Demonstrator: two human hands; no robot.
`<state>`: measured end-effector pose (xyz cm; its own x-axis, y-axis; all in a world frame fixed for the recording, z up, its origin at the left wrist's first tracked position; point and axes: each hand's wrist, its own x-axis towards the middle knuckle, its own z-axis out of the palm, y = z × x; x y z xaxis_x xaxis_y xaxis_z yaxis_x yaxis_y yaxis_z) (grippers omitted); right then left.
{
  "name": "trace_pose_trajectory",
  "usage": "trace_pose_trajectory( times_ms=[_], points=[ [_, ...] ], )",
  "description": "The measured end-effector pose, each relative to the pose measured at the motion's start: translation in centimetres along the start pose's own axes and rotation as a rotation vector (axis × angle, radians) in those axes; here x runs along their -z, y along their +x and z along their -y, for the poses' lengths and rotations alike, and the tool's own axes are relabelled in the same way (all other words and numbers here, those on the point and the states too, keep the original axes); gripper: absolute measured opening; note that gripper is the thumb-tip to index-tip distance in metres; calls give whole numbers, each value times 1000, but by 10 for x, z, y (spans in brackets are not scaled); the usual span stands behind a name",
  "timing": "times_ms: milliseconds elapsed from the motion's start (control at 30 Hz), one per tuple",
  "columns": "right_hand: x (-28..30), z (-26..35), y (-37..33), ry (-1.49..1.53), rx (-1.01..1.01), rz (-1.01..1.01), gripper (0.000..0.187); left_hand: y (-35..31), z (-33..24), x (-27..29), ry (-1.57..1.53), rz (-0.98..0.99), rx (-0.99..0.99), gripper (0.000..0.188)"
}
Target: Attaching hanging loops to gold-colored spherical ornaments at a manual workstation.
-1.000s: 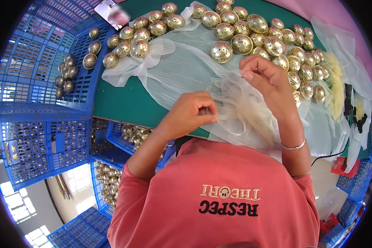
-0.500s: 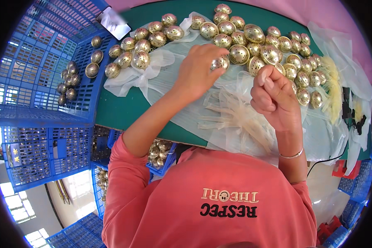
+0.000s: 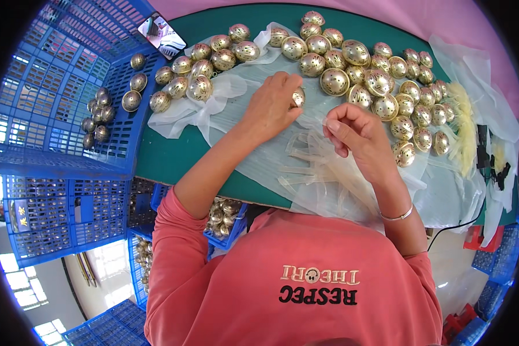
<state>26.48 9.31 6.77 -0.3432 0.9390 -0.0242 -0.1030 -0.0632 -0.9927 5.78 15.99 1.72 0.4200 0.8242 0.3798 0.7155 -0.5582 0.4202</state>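
left hand (image 3: 271,106): fingers closed round gold ball (image 3: 298,96), on sheer bags (image 3: 282,155) mid worktop (image 3: 161,155) | right hand (image 3: 357,135): fingers pinched on clear strip (image 3: 305,155), just right | ball pile (image 3: 380,81) behind | blue crate (image 3: 69,115) left

Only 1 view, a head-worn fisheye camera, looks steeply down, close over the green table (image 3: 173,155). Its rim bends straight edges.

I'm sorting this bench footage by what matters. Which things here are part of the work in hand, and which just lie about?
In hand:
left hand gripping a gold ball
right hand pinching sheer ribbon
gold balls on the table

Lying about:
blue crates holding some balls
phone
yellow tassels
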Motion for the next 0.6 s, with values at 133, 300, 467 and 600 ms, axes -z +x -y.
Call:
trace_pose_trajectory(
  times_ms=[133, 300, 467, 600],
  points=[
    [-6, -8, 3, -25, -116, 34, 10, -32, -19, 25, -204, -102, 66, 56],
    [-16, -41, 12, -211, -109, 70, 8, -93, -27, 12, -399, -101, 193, 57],
    [-30, -68, 20, -297, -94, 78, 9, -118, -28, 4, -366, -131, 230, 54],
    [-36, -75, 17, -325, -150, 75, 8, -132, -24, -1, -360, -120, 214, 55]
  ],
)
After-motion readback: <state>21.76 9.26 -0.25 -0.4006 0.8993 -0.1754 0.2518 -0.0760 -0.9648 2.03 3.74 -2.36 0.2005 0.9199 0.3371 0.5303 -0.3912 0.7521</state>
